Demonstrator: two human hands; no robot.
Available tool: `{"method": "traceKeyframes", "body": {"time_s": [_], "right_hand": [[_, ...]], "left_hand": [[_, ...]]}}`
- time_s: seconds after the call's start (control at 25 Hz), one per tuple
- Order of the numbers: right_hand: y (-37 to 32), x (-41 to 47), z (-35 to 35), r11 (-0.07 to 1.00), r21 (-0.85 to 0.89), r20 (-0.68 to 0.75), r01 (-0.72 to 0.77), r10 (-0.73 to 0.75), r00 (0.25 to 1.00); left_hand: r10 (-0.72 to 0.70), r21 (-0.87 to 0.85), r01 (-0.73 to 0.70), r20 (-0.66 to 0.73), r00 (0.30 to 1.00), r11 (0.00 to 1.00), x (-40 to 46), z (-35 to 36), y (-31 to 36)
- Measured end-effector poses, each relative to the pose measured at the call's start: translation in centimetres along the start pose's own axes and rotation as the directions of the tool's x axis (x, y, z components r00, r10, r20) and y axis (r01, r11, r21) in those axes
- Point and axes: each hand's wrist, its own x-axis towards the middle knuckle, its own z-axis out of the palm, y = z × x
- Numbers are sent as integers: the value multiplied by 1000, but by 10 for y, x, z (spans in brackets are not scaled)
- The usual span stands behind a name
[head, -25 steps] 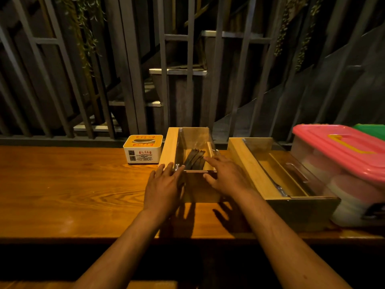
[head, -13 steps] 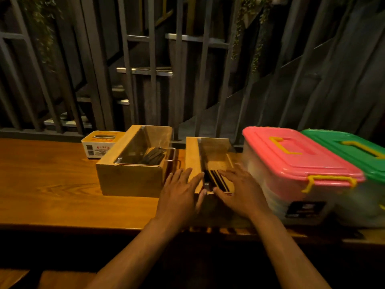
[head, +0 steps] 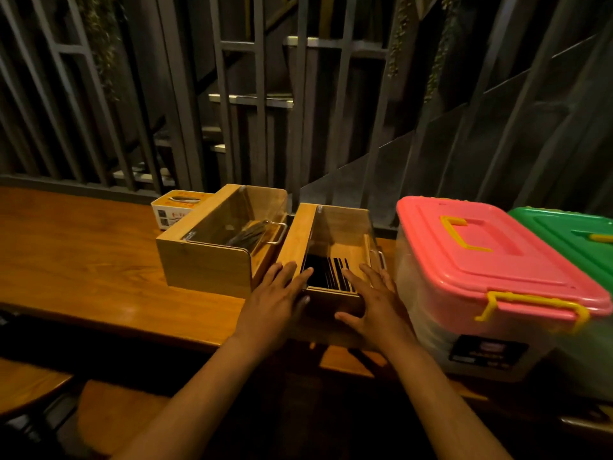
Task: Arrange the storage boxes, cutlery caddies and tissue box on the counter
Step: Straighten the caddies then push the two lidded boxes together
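Gleaming wooden counter (warm-lit), grey slatted screen behind, stairs beyond

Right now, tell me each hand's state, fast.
Left hand: open, straight fingers pressed on the left side of the right cutlery caddy.
Right hand: open, fingers flat against its right side.

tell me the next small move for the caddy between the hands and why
Probably slide the right caddy back a little: the left hand and right hand press flat on its sides, and its front sits nearer the counter edge than that of the left caddy.
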Motion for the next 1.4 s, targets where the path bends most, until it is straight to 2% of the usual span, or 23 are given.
{"method": "traceKeyframes", "body": {"time_s": [0.16, 0.84, 1.0, 1.16, 1.4], "right_hand": [[6, 26, 2, 996, -82, -8, -17, 16, 1000], [13, 59, 12, 996, -82, -28, -39, 37, 999], [3, 57, 8, 986, -166, -19, -31, 28, 999], [-6, 61, 3, 956, -277, 18, -96, 105, 994], [-9, 64, 10, 944, -303, 56, -128, 152, 987]], "left_hand": [[30, -18, -30, 0, 1000, 999, 23, 6, -9], [31, -58, -31, 16, 999, 998, 56, 17, -22], [32, -7, -31, 42, 999, 999, 53, 9, -23], [63, 82, -67, 51, 997, 994, 57, -2, -17], [76, 63, -81, 82, 994, 995, 53, -4, -20]]}}
